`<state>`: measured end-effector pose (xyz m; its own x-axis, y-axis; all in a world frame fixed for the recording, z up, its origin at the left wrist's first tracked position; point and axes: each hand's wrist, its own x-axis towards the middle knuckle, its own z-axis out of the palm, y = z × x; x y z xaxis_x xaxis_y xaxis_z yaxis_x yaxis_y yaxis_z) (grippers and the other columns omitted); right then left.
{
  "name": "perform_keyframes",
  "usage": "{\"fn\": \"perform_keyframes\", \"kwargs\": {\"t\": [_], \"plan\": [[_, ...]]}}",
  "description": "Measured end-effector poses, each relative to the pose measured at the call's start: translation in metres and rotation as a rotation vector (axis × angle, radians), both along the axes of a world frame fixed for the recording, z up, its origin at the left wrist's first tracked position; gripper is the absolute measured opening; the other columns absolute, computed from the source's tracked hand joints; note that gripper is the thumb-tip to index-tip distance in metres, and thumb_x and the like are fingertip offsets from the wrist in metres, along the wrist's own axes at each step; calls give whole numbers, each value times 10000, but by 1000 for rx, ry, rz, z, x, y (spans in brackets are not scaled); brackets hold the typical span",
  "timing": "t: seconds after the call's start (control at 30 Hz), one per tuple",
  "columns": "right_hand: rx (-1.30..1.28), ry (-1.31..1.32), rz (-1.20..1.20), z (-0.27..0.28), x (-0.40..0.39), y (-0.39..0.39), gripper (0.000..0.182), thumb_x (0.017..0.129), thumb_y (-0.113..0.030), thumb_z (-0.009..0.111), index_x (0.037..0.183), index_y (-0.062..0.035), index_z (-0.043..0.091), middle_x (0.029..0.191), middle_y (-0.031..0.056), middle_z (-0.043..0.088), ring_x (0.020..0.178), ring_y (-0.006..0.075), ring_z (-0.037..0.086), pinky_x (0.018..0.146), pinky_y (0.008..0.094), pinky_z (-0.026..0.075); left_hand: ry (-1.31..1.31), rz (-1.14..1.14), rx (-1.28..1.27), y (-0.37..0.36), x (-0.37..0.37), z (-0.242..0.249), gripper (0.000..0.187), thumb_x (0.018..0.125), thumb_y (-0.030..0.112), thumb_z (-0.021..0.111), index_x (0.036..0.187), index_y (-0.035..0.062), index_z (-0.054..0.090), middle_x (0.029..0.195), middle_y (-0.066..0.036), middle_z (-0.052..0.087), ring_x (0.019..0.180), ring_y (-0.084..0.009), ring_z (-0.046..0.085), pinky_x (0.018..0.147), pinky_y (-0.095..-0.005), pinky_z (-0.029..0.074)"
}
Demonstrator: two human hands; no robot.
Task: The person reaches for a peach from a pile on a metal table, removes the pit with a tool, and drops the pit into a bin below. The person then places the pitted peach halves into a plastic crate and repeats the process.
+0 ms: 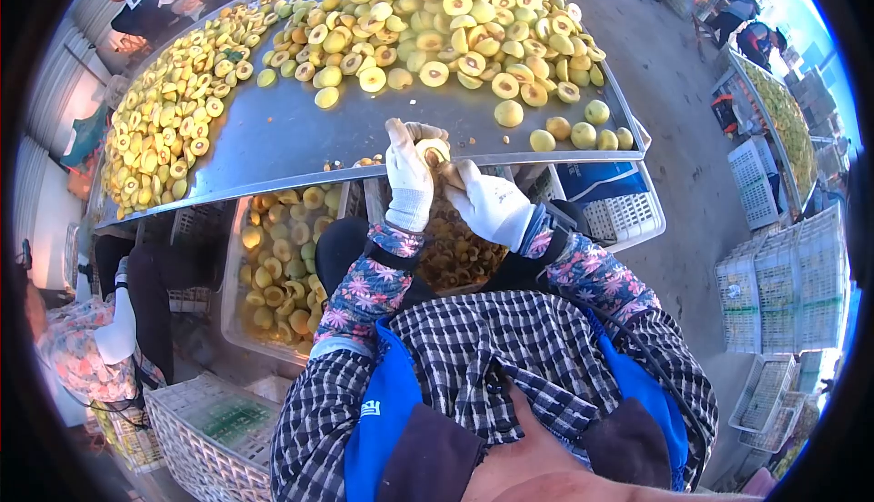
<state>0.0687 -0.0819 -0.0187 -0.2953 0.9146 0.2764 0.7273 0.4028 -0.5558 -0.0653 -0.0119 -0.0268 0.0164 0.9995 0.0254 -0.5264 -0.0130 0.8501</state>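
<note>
Both my hands wear white gloves and meet at the near edge of a metal table [282, 138]. My left hand [408, 174] grips a halved yellow fruit [433, 150] with its cut face showing. My right hand [490, 203] pinches something small and brownish [451, 174] just below that fruit; I cannot tell what it is. Halved yellow fruits [446, 20] with dark pit hollows cover the table's far side. A few whole fruits [574, 129] lie near the right edge.
A crate of whole yellow fruit [282, 256] sits under the table on my left. Another bin of brownish pieces [455, 252] is between my knees. White plastic crates [783, 283] are stacked on the right. Another person sits at left [82, 347], others at the far end.
</note>
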Motion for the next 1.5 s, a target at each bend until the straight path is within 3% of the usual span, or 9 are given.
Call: {"fn": "perform_keyframes", "kwargs": {"t": [0.2, 0.3, 0.4, 0.57, 0.67, 0.87, 1.0, 1.27, 1.5], "plan": [[27, 71, 39, 4, 2, 3, 267, 901, -225, 576, 1033, -33, 446, 805, 236, 624, 769, 417, 619, 645, 452, 499, 60, 155, 149, -5, 6, 3, 664, 950, 603, 344, 895, -12, 589, 833, -131, 634, 753, -198, 616, 714, -299, 515], [40, 169, -17, -1, 9, 7, 280, 912, -265, 565, 1026, -35, 453, 815, 236, 622, 781, 423, 611, 653, 460, 487, -145, -153, -76, 1, 2, 3, 449, 963, 406, 490, 1185, 16, 508, 1053, -150, 602, 947, -275, 606, 830, -385, 523], [23, 132, -52, -4, 21, 14, 294, 917, -283, 557, 1035, -33, 456, 820, 238, 621, 791, 424, 609, 665, 465, 484, -360, -382, -287, 11, -2, -7, 378, 976, 325, 479, 1182, 12, 526, 1077, -148, 602, 979, -271, 596, 843, -382, 509], [27, 117, -85, -7, 38, 11, 314, 919, -278, 559, 1062, -15, 464, 821, 242, 621, 794, 415, 618, 664, 463, 487, -207, -675, -276, -8, -17, 16, 465, 963, 500, 423, 1242, 135, 496, 1178, -106, 570, 1063, -273, 580, 901, -509, 491], [75, 175, -123, -3, 36, 5, 298, 921, -265, 555, 1065, -20, 463, 823, 247, 620, 785, 418, 619, 653, 460, 487, -186, -436, -311, -7, -11, 2, 446, 982, 440, 381, 1266, 111, 482, 1172, -117, 580, 1085, -281, 568, 898, -465, 494], [-21, 203, -107, 6, 29, -8, 269, 923, -251, 550, 1055, -36, 457, 765, 239, 616, 754, 410, 621, 633, 465, 485, -511, -470, -306, -3, -10, -3, 379, 829, 173, 466, 1164, 26, 563, 1187, -168, 587, 1047, -331, 577, 938, -491, 468], [67, 108, -148, 3, 20, -11, 274, 918, -257, 560, 1040, -34, 458, 757, 214, 627, 713, 388, 629, 601, 446, 496, -511, -488, -205, -3, -5, -4, 411, 775, 159, 475, 1136, -7, 579, 1151, -186, 604, 1040, -339, 579, 959, -480, 451], [205, -76, -34, -20, 16, -11, 495, 842, -194, 629, 1242, 33, 447, 695, 164, 622, 593, 328, 624, 540, 406, 500, -330, -218, -302, -12, 9, -10, 406, 945, 416, 526, 965, 12, 558, 946, -157, 626, 830, -287, 628, 762, -395, 533], [-96, 95, -16, -4, 14, -12, 287, 897, -247, 583, 1021, -27, 448, 714, 240, 598, 684, 414, 609, 587, 451, 494, -255, -131, -282, -19, 12, -4, 338, 948, 373, 545, 943, 35, 545, 890, -108, 601, 821, -252, 620, 727, -377, 545]]}}
